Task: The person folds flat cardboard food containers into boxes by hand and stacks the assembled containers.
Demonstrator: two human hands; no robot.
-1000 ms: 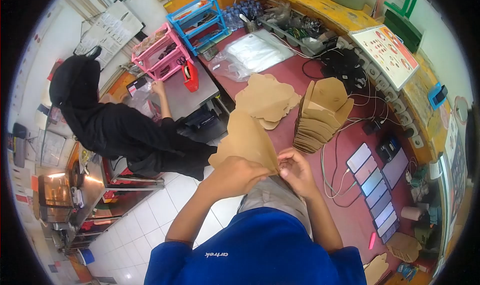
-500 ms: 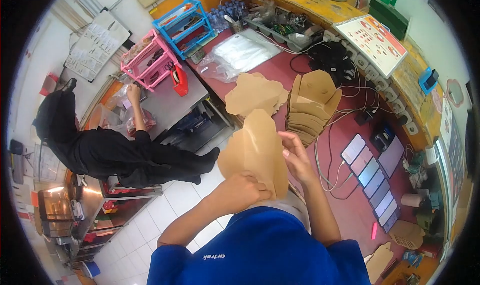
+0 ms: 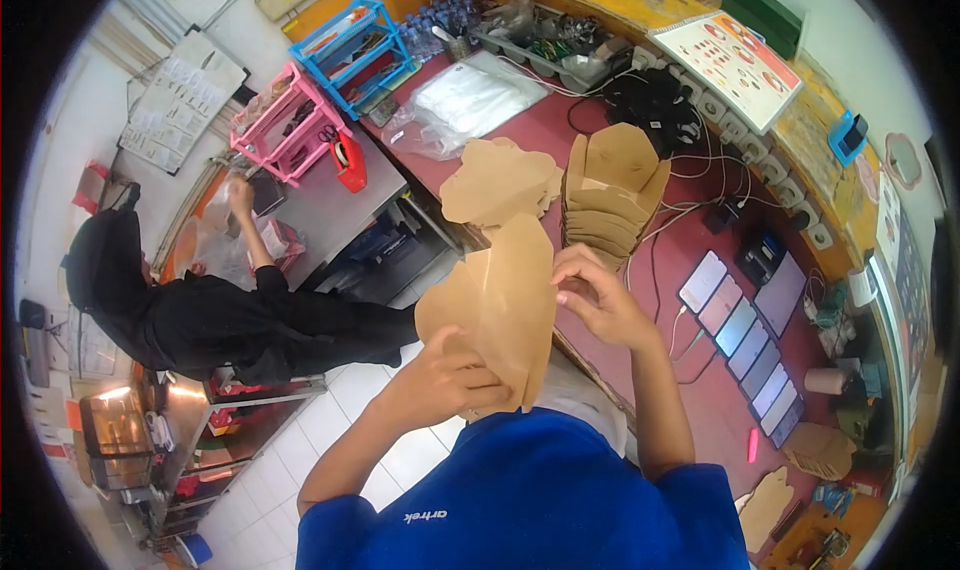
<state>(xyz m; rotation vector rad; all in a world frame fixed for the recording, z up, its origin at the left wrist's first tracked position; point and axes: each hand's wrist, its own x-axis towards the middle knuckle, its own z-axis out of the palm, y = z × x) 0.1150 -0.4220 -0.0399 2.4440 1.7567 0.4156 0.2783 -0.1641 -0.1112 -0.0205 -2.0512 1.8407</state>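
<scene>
A brown cardboard sheet (image 3: 495, 300), creased and partly folded, is held in front of my blue shirt. My left hand (image 3: 450, 378) grips its lower left part, fingers bent over the board. At the sheet's right edge, my right hand (image 3: 598, 295) has its thumb and index finger pinched together on the board. Just beyond lies a pile of flat cardboard blanks (image 3: 498, 182) on the red table (image 3: 640, 325). To the right of that pile sits a stack of nested, folded cardboard boxes (image 3: 612, 190).
Several phones (image 3: 742, 335) lie in a row at the right, near cables and sockets. Plastic bags (image 3: 470, 100), a pink rack (image 3: 290, 130) and a blue rack (image 3: 352, 55) are farther back. A person in black (image 3: 220, 320) handles plastic bags at the left.
The cardboard sheet has turned and its creased panels now face up. My left hand has shifted lower on it, and my right hand has closed in on its right edge. The view has shifted slightly.
</scene>
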